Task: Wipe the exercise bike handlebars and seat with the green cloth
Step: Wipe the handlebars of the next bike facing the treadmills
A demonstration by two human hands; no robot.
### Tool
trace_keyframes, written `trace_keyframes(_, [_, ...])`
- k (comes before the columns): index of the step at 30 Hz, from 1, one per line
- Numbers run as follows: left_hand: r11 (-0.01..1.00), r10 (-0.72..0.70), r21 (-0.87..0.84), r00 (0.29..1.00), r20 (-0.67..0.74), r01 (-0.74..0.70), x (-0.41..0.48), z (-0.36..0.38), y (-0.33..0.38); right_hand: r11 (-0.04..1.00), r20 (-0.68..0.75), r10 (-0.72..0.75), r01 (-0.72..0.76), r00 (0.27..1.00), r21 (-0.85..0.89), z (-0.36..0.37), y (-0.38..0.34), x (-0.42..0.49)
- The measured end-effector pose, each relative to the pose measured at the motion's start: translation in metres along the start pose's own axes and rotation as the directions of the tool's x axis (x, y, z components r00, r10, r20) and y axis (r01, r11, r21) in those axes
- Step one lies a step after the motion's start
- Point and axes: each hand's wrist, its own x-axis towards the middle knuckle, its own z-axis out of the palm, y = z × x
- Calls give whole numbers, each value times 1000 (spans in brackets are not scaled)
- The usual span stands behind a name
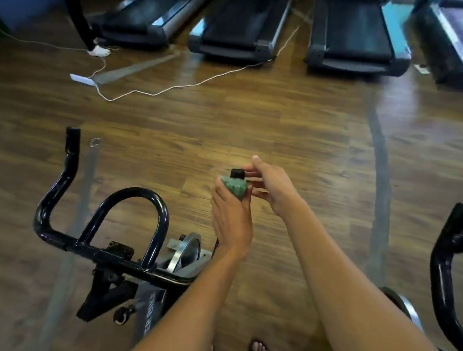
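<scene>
Handlebar step in hand. Left hand (pixel 231 217) gripped the green cloth (pixel 234 186) wrapped round the right bar end of the handlebars (pixel 97 250), just below its black end cap (pixel 237 173). Right hand (pixel 272 188) hovered beside the cap, fingers straight, holding nothing. Next, probably: draw the cloth down along the bar. Seat not in view. No containers visible.

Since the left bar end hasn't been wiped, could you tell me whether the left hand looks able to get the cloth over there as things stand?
Probably yes. The left hand grips the green cloth round the right bar end, and nothing stands between it and the left bar end, only open floor and the centre loop.
</scene>
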Motion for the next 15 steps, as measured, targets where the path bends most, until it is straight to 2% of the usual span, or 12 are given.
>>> trace_keyframes(3, [998,-41,39,999,32,39,-12,-5,-9,995,-75,-89,91,993,30,9,6,-1])
trace_keyframes(7, [999,-31,-43,999,8,32,20,-10,23,995,-79,-54,60,995,77,8,8,-2])
trace_keyframes(9, [1000,-12,-14,1000,-21,11,27,-6,35,995,-92,-41,49,995,90,7,6,-1])
trace_keyframes(13, [986,-56,159,998,34,50,-18,-3,3,992,-85,-82,89,993,85,15,11,-5])
trace_keyframes(15, [936,18,348,997,73,-43,-48,-12,-21,988,-144,-136,146,980,56,23,21,-5])
